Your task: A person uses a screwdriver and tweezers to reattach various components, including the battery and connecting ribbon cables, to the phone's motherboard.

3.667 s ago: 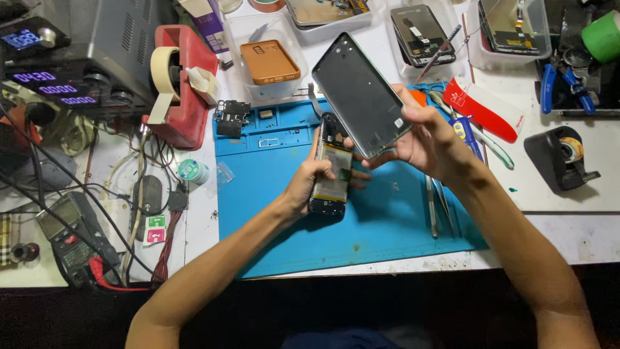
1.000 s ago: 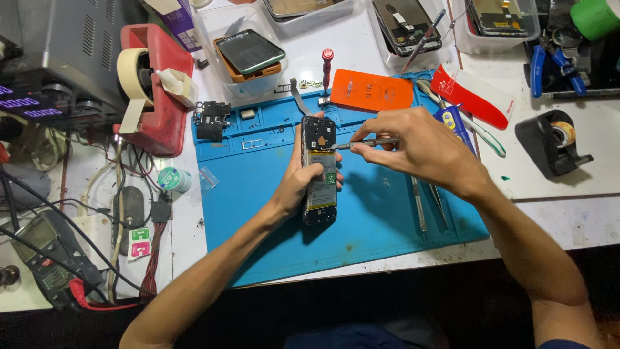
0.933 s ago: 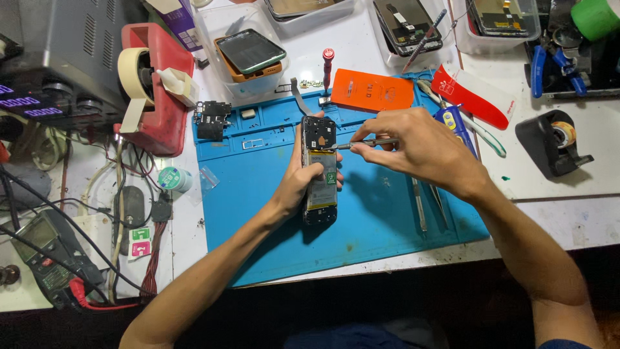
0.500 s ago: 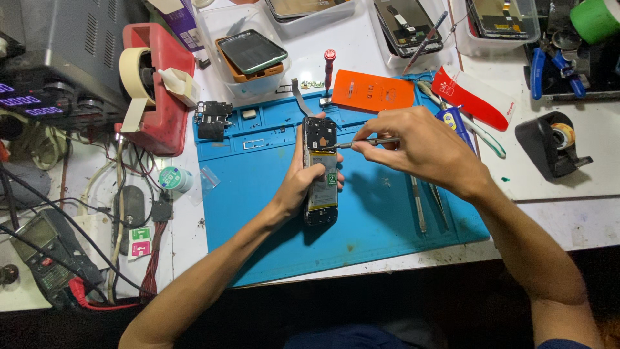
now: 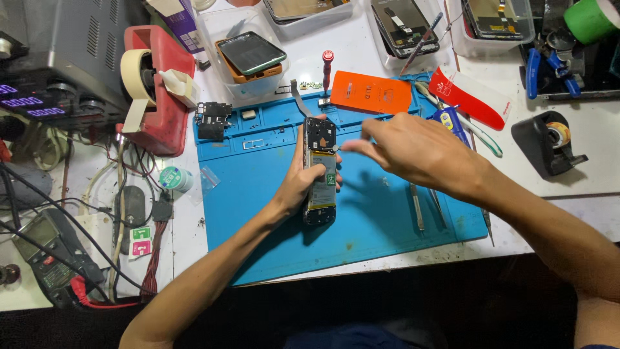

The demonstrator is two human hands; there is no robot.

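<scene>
An opened phone with its back removed, showing the battery and circuit board, lies upright over the blue work mat. My left hand grips it from the left side. My right hand hovers just right of the phone's upper part. Its thumb and fingers pinch together at what looks like a small round part by the phone's right edge, and the index finger is lifted. The hand is slightly blurred.
An orange back cover and a red-handled screwdriver lie at the mat's far edge. Tweezers rest on the mat's right. A red tape dispenser, clear trays with phones, a black tape dispenser and a multimeter surround it.
The dark panel my right hand held up is gone from it and an orange cover lies at the mat's edge. Lately my right hand drew slightly back from the phone's top.
</scene>
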